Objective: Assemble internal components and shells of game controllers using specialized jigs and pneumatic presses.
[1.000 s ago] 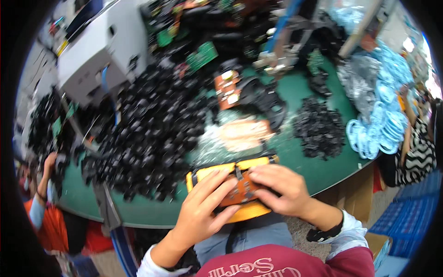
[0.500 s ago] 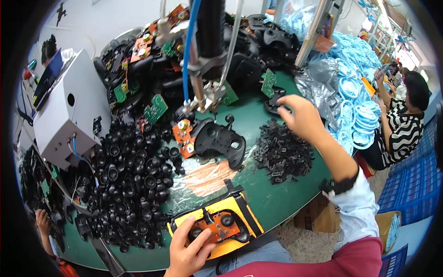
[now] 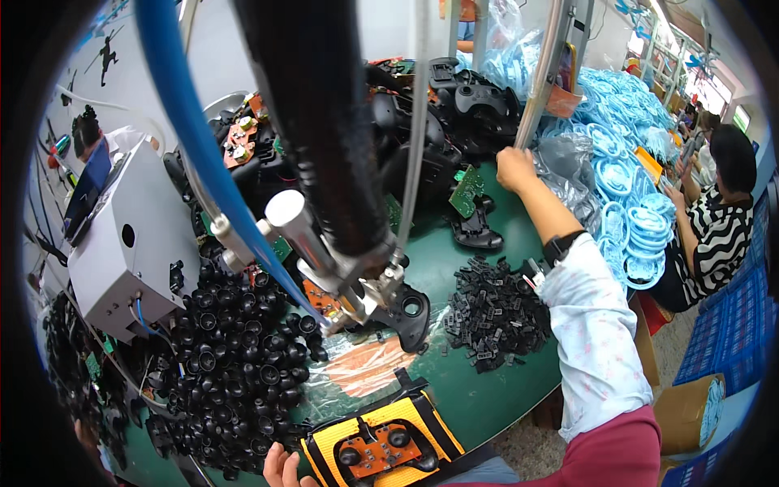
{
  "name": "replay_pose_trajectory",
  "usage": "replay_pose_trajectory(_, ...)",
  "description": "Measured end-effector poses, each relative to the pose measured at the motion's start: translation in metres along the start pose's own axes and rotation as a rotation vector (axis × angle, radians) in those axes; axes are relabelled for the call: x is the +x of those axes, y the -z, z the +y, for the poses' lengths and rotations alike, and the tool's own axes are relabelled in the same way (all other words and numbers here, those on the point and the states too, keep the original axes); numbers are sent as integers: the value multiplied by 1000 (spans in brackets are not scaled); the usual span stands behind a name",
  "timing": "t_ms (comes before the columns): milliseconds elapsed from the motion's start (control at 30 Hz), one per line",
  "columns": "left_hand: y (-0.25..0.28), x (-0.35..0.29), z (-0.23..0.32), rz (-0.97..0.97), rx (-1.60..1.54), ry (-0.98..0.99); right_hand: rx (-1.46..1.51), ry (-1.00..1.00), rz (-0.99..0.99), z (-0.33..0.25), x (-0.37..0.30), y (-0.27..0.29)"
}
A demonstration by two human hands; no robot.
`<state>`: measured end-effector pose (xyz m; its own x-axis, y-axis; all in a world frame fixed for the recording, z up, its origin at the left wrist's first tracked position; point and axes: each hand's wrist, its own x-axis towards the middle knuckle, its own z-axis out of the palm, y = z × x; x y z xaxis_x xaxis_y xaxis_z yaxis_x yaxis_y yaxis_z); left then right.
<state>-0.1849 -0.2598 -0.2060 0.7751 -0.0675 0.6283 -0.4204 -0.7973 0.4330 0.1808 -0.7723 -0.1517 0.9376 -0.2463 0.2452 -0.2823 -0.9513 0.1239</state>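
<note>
My left hand [image 3: 286, 469] is at the lower edge, just left of a yellow padded holder [image 3: 329, 442], fingers loosely bent and apart, holding nothing I can see. In the holder lies a black game controller half with an orange circuit board [image 3: 378, 456] and two black thumbsticks [image 3: 398, 437]. My right hand [image 3: 516, 169] is reached far out, its fingers curled closed at the foot of a metal post [image 3: 541, 77]; whatever they grip is hidden. A black cylindrical tool [image 3: 312, 105] with metal fittings hangs over the table, partly covering a black controller shell [image 3: 411, 312].
Black thumbstick caps [image 3: 235, 365] are heaped at left, beside a grey metal box [image 3: 134, 243]. Small black parts [image 3: 495, 312] are piled at right. Controller shells [image 3: 479, 101] fill the back; light-blue coiled bands [image 3: 621, 174] lie far right. A seated person [image 3: 718, 195] is beyond.
My left hand has come off the orange board and drawn back left. My right hand has gone from near a black shell to the post. The hanging tool looks larger and covers more of the shell.
</note>
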Motion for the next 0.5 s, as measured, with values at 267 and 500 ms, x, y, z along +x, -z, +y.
replay_pose_trajectory(267,11,-14,-2,-37,-74,208,1303,80,98,15,-89,90)
replay_pose_trajectory(500,39,19,0,13,-249,50,1731,369,-318,-37,-260,157)
